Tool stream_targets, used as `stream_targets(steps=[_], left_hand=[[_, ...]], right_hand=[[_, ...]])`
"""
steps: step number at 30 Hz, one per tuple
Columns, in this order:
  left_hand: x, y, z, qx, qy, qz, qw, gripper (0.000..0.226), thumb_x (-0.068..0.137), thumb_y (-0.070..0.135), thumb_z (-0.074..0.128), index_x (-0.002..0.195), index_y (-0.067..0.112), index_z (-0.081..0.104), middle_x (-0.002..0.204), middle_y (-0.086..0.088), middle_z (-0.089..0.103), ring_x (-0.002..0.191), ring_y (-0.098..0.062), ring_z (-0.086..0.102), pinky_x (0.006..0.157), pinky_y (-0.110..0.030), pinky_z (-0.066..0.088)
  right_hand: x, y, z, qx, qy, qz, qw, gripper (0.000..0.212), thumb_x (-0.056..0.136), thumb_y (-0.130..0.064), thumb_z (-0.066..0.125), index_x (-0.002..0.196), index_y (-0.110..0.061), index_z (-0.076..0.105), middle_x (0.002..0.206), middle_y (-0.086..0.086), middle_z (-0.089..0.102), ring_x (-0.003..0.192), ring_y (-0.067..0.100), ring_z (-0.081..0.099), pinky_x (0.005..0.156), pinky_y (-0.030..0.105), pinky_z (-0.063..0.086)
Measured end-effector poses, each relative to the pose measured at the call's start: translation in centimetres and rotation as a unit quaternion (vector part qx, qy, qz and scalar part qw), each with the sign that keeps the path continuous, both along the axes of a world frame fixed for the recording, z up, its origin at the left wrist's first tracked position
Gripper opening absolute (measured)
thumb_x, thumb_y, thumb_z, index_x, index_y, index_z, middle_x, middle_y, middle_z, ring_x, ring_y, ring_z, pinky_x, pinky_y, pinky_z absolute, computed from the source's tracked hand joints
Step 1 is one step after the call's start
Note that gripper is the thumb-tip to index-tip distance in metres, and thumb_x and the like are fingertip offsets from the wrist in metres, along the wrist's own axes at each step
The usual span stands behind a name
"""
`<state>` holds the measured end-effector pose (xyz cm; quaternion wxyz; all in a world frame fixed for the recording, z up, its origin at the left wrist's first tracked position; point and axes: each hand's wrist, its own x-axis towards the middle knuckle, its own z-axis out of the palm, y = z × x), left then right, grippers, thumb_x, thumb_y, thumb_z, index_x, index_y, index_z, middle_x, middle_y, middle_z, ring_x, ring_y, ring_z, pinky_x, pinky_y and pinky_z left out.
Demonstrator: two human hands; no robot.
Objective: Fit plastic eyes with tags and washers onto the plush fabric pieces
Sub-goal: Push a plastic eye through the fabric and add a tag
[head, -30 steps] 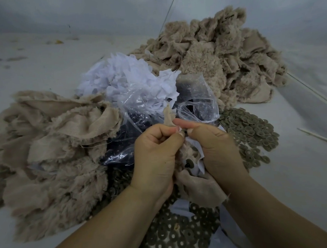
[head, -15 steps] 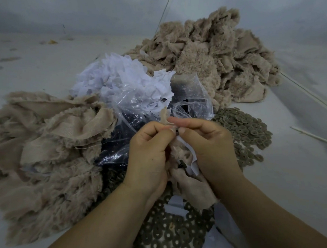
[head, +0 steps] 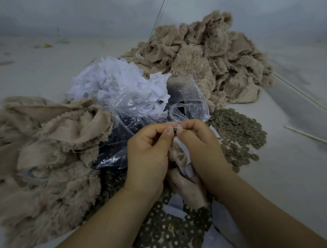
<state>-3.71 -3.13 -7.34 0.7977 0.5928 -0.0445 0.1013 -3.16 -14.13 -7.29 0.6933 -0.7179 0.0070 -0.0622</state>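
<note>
My left hand (head: 148, 156) and my right hand (head: 201, 150) meet fingertip to fingertip over a beige plush fabric piece (head: 180, 161) that hangs between them. Both pinch its top edge, where a small dark part (head: 174, 131) shows between the thumbs; I cannot tell whether it is an eye or a washer. A white tag (head: 181, 148) lies against the fabric by my right palm. Olive-brown washers (head: 238, 130) are spread on the right, and more washers (head: 166, 238) lie under my wrists. A clear bag of black eyes (head: 120, 130) sits just behind my hands.
A heap of white tags (head: 121, 84) sits behind the bag. Plush piles lie at the left (head: 40, 151) and back right (head: 208, 62). Thin white sticks (head: 312, 138) lie on the pale table (head: 298, 182) at the right.
Both hands have closed in on the top edge of the plush piece, fingertips now pressed together around the small dark part. The fabric tip that stuck up above them is hidden.
</note>
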Motion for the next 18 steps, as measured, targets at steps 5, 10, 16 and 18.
stream_targets(steps=[5, 10, 16, 18], left_hand=[[-0.3, -0.1, -0.1, 0.054, -0.028, 0.025, 0.998, 0.027, 0.093, -0.001, 0.060, 0.086, 0.019, 0.077, 0.089, 0.001, 0.077, 0.087, -0.014, 0.073, 0.075, -0.022, 0.056], [-0.1, -0.2, -0.4, 0.075, -0.033, 0.036, 0.996, 0.022, 0.092, -0.001, 0.063, 0.098, 0.014, 0.077, 0.098, -0.002, 0.076, 0.096, -0.015, 0.072, 0.085, -0.028, 0.056], [-0.5, -0.4, 0.0, -0.029, 0.011, -0.003, 1.000, 0.023, 0.092, -0.002, 0.060, 0.094, 0.013, 0.077, 0.093, -0.004, 0.077, 0.089, -0.015, 0.073, 0.073, -0.017, 0.055], [-0.4, -0.3, 0.1, -0.043, 0.020, -0.010, 0.999, 0.022, 0.092, -0.001, 0.059, 0.093, 0.013, 0.077, 0.093, -0.004, 0.077, 0.089, -0.015, 0.073, 0.073, -0.017, 0.055]], right_hand=[[-0.1, 0.3, 0.7, -0.109, -0.038, 0.048, 0.992, 0.041, 0.086, -0.034, 0.040, 0.071, 0.003, 0.050, 0.070, 0.025, 0.048, 0.066, 0.023, 0.045, 0.064, 0.049, 0.041], [0.0, -0.5, 0.3, -0.024, 0.000, 0.077, 0.997, 0.041, 0.101, -0.025, 0.043, 0.101, 0.012, 0.061, 0.102, 0.039, 0.056, 0.098, 0.047, 0.058, 0.083, 0.051, 0.052], [0.0, 0.2, -0.2, -0.025, -0.013, 0.053, 0.998, 0.031, 0.106, -0.013, 0.039, 0.097, 0.007, 0.061, 0.093, 0.032, 0.061, 0.086, 0.039, 0.060, 0.080, 0.050, 0.049], [-0.1, 0.7, -0.4, -0.029, -0.037, 0.043, 0.998, 0.031, 0.103, -0.018, 0.043, 0.084, 0.001, 0.058, 0.074, 0.017, 0.058, 0.071, 0.022, 0.056, 0.066, 0.040, 0.048]])
